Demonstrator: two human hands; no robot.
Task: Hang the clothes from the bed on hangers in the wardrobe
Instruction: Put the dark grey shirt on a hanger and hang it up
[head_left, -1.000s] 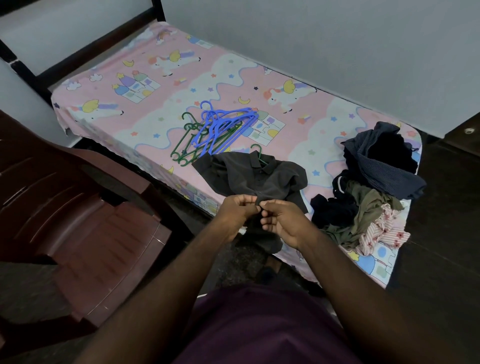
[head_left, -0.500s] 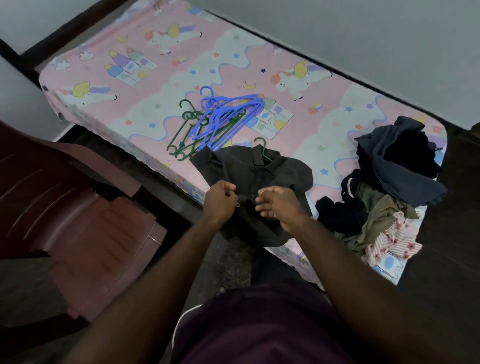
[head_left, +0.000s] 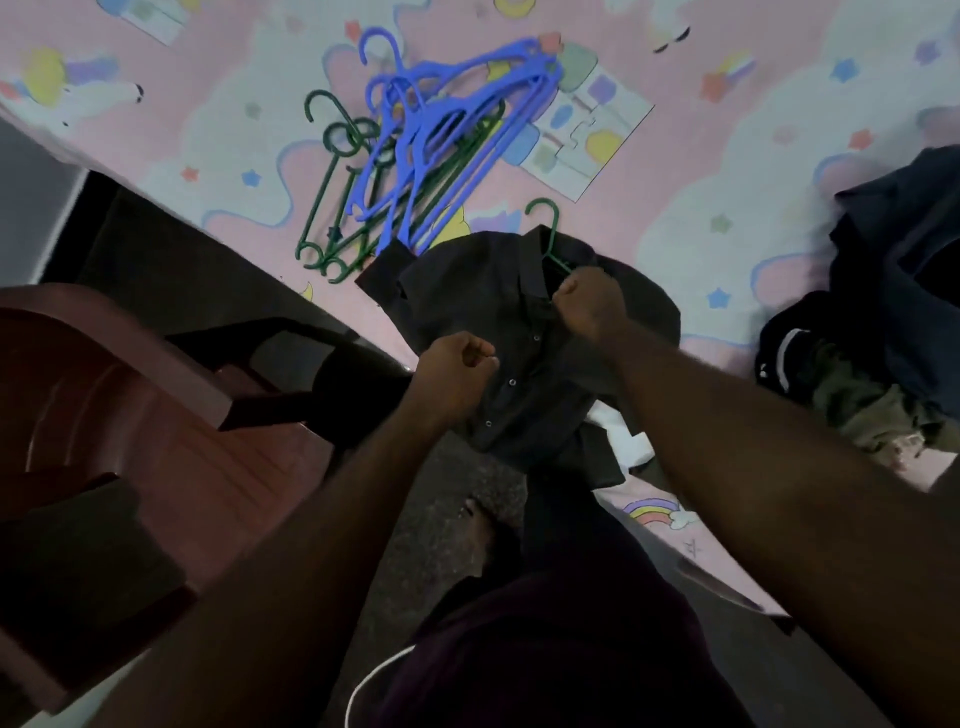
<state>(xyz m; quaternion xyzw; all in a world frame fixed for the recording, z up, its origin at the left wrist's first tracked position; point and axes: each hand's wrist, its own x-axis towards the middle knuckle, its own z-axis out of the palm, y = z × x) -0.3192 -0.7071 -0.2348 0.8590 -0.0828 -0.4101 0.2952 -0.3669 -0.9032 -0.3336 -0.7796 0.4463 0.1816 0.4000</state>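
Dim, flat indoor light; motion-blurred frame, wide-angle bending toward the edges.

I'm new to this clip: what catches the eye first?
A heap of blue hangers lies on the pink sheet. Nearer, the left hand and right hand grip a dark shirt at the bed's edge, a green hook poking from its collar. More clothes pile up at right.

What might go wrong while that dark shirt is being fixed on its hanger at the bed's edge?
1. The dark shirt hangs partly over the edge of the bed; if the left hand or right hand loses its grip, it may slide to the floor.
2. Its cuff lies against the hanger pile, so lifting might drag hangers along.
3. The green hanger could tilt out of the collar.
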